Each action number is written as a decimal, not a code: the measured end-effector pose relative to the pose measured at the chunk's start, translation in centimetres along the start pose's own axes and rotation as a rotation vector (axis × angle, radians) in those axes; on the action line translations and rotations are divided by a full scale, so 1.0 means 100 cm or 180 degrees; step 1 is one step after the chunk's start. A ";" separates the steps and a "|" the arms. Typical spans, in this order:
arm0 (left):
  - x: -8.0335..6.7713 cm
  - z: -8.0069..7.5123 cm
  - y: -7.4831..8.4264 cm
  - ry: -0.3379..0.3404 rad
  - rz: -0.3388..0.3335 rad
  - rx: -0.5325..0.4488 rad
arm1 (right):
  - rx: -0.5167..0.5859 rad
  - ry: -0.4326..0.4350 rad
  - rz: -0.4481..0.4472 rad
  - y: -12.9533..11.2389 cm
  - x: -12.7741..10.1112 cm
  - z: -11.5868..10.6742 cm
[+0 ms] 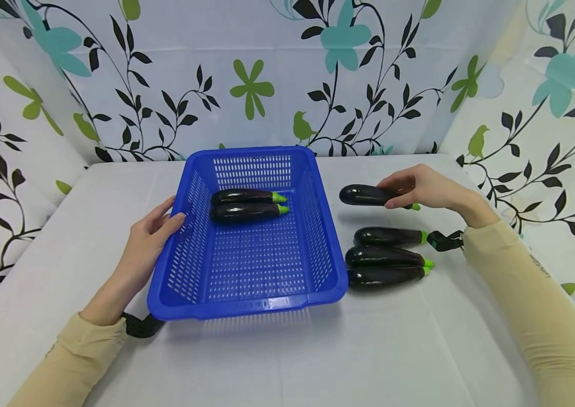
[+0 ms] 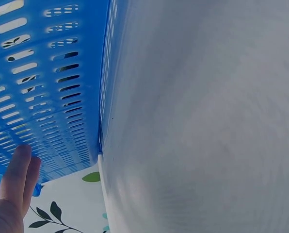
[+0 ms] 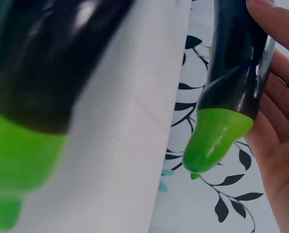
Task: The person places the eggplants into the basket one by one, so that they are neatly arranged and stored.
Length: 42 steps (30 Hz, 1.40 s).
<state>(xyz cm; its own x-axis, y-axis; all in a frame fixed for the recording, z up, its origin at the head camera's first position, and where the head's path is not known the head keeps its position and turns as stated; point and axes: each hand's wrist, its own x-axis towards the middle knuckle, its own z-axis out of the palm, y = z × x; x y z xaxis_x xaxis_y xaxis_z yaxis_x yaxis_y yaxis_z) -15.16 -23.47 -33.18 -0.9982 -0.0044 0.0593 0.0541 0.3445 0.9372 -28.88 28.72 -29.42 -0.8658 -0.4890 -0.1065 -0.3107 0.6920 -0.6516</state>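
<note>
A blue plastic basket [image 1: 272, 303] with perforated walls lies in the middle of the head view. My left hand [image 1: 145, 240] grips its left rim, thumb over the edge; the left wrist view shows fingers [image 2: 16, 177] against the outer wall. Inside, toward the back, lie two glossy dark eggplants [image 1: 243, 213] with green stem ends. To the right of the basket, my right hand [image 1: 427, 186] holds another eggplant [image 1: 361, 195] between thumb and fingers, its green end [image 3: 217, 136] showing in the right wrist view.
Three more eggplants [image 1: 384, 256] lie in a row on the white tabletop [image 1: 287, 362], the nearer ones close to the basket's right rim. One eggplant [image 3: 42, 63] looms large in the right wrist view. Leaf-patterned curtains [image 1: 246, 45] stand behind and at both sides.
</note>
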 end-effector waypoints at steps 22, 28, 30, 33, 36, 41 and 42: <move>0.000 0.000 -0.001 -0.0021 -0.0022 -0.0015 | 0.0033 0.0016 -0.0061 -0.053 0.013 -0.008; 0.000 0.001 0.000 -0.0002 -0.0008 -0.0026 | 0.0034 -0.0070 -0.0149 -0.066 0.023 -0.004; 0.000 0.001 0.000 -0.0004 0.0002 -0.0025 | 0.0003 -0.0084 -0.0180 -0.071 0.026 -0.003; 0.000 0.001 0.001 -0.0006 0.0011 -0.0024 | -0.0053 -0.0092 -0.0211 -0.077 0.030 -0.001; 0.000 0.002 0.001 -0.0015 0.0012 -0.0034 | -0.0104 -0.0109 -0.0236 -0.083 0.034 0.002; -0.001 0.002 0.002 -0.0012 0.0008 0.0000 | -0.0135 -0.0180 -0.0390 -0.092 0.042 0.006; -0.001 0.001 0.001 -0.0007 0.0006 0.0013 | -0.0117 -0.0196 -0.0435 -0.094 0.044 0.007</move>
<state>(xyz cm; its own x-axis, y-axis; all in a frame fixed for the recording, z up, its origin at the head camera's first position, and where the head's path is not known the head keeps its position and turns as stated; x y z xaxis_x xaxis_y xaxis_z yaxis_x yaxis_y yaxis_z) -15.08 -23.31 -33.09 -0.9982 -0.0018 0.0603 0.0559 0.3483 0.9357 -29.50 19.73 -24.28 -0.7891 -0.6108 -0.0654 -0.4391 0.6353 -0.6352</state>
